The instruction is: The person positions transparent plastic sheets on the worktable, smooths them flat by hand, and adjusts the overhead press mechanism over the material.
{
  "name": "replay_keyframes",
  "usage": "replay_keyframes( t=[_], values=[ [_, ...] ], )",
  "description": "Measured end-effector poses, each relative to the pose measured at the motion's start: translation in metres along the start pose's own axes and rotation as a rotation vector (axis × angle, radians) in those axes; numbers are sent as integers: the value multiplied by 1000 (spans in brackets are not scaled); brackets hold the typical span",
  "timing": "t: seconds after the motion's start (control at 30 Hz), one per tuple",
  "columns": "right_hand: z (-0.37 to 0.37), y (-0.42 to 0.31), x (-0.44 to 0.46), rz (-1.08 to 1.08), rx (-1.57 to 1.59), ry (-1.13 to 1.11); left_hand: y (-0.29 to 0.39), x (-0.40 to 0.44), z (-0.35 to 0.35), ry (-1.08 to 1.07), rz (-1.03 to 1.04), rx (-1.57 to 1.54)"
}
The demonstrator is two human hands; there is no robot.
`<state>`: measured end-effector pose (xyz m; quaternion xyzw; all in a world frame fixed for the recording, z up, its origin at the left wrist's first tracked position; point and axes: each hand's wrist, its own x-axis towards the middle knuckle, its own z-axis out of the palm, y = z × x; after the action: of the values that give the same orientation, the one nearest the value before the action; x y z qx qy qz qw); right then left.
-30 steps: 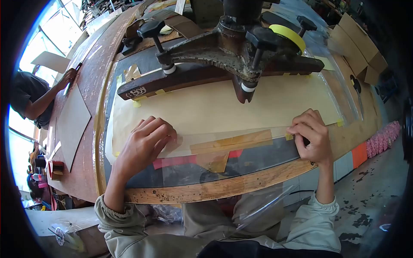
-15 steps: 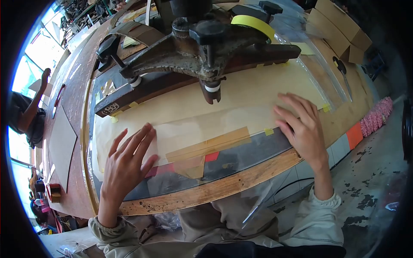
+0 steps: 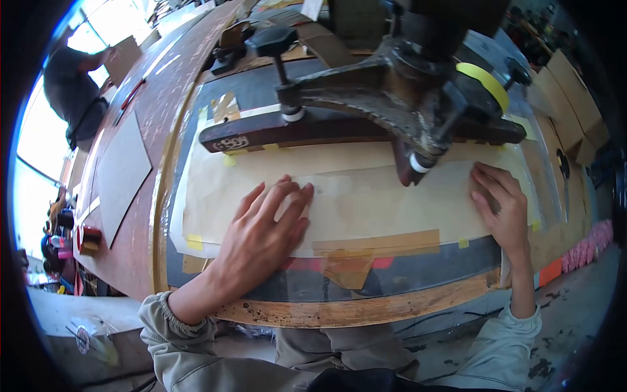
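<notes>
A thin translucent sheet [image 3: 392, 202] lies on a larger cream paper [image 3: 215, 196] on the dark board. My left hand [image 3: 264, 228] rests at the sheet's left edge, fingers bent and apart, fingertips down on it. At the right edge is my right hand [image 3: 506, 209], with fingertips touching near the far corner and the thumb apart from them. Brown tape [image 3: 379, 242] runs along the sheet's near edge. Small yellow tape pieces [image 3: 194, 242] sit at the cream paper's edges. Beyond the hands, a dark clamping bar [image 3: 300, 134] lies across the paper.
A heavy metal bracket [image 3: 366, 95] with black knobs overhangs the work. A yellow tape roll [image 3: 484, 87] rests on it. Scissors [image 3: 565, 170] and a cardboard box [image 3: 571, 98] are at right. A grey board [image 3: 124, 179] lies at left, near another person [image 3: 75, 91] holding cardboard.
My view has shifted, so the bench appears further right. My left hand has bent its fingers onto the sheet's left edge. My right hand has come to its right edge.
</notes>
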<state>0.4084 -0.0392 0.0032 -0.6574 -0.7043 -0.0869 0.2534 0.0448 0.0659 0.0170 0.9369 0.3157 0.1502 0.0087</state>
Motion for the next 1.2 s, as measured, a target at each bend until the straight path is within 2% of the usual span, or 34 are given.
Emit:
replay_keyframes(
  t=[0.27,0.53,0.93,1.2],
  values=[
    [1,-4,1,-102,-68,11,0,-2,-8,-12,-17,19],
    [3,-2,-2,-152,-147,62,3,-5,-4,-12,19,245],
    [6,1,3,-141,-215,73,1,-3,-7,-78,-31,189],
    [14,6,16,-130,-87,23,-7,4,-10,-122,-100,189]
  ],
)
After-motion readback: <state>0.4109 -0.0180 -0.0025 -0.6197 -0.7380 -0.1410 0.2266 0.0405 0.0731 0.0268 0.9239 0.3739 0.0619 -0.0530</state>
